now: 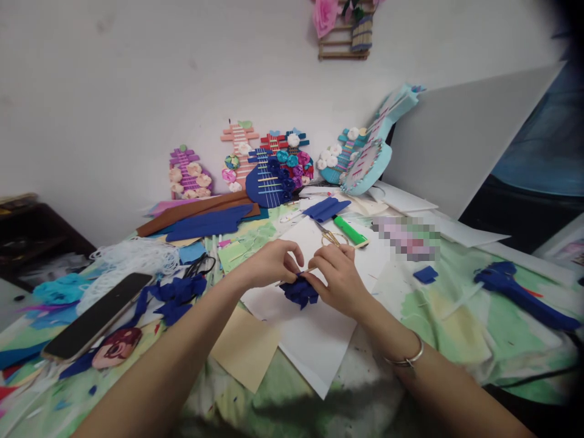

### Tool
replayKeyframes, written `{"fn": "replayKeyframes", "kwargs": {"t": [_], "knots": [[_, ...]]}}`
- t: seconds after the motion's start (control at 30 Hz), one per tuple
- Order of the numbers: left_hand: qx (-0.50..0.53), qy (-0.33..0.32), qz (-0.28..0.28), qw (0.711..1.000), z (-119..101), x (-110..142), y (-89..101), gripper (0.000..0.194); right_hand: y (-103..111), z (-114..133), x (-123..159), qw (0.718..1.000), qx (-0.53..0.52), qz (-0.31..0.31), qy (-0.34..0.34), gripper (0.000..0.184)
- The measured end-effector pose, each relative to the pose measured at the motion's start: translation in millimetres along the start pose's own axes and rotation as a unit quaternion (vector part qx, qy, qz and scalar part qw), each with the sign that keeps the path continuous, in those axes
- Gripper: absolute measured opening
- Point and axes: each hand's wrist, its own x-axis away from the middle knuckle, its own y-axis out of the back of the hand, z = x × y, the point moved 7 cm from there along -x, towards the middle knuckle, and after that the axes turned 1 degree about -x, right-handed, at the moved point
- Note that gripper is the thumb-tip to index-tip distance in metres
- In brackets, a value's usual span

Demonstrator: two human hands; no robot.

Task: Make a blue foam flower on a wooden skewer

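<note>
A dark blue crepe-paper flower point(300, 293) with ruffled petals is held between my two hands, just above a white paper sheet point(314, 347). The fingers of my left hand point(272, 264) pinch its upper left edge. My right hand point(338, 278) grips its right side with thumb and fingers; a thin pale stick seems to run between the fingertips, though its ends are hidden. Right behind my right hand lie gold-handled scissors point(335, 238) and a green utility knife point(349, 231). A folded blue paper piece point(325, 208) rests beyond them.
To the right are a blue glue gun point(524, 295) and a small blue paper square point(426, 275). On the left lie a phone point(98, 313), blue scraps point(179, 298) and white shredded strands point(132, 258). Several flower-decorated paper lutes, including a blue lute point(264, 182), lean against the wall.
</note>
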Motion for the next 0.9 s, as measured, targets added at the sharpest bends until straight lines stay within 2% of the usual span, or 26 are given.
{"fn": "replayKeyframes", "kwargs": {"t": [0.07, 0.17, 0.27, 0.37, 0.53, 0.77, 0.9], "knots": [[0.006, 0.007, 0.001, 1.0, 1.4, -2.4, 0.7, 0.026, 1.1, 0.7, 0.2, 1.0, 0.006, -0.002, 0.008, 0.015], [0.023, 0.002, -0.028, 0.999, 4.7, -4.3, 2.8, 0.025, 2.0, 0.3, -0.2, 1.0, 0.023, -0.002, 0.008, 0.014], [0.009, -0.017, -0.079, 0.997, 5.0, -3.7, 5.4, 0.022, 1.1, -2.3, -1.5, 0.999, 0.051, 0.01, -0.005, 0.014], [-0.049, -0.043, -0.145, 0.987, -0.4, 0.1, 8.0, 0.02, 0.4, -5.7, -2.7, 0.997, 0.073, 0.015, -0.021, 0.015], [-0.175, -0.104, -0.232, 0.951, -14.0, 10.3, 4.3, 0.018, 4.1, -8.2, -2.2, 0.996, 0.075, -0.009, -0.037, 0.016], [-0.317, -0.134, -0.301, 0.89, -19.0, 16.2, -6.8, 0.02, 8.8, -6.2, -0.5, 0.995, 0.087, -0.036, -0.045, 0.017], [-0.362, -0.148, -0.333, 0.858, -25.4, 20.5, -10.6, 0.017, 10.2, -5.6, -0.1, 0.993, 0.095, -0.05, -0.056, 0.017]]}}
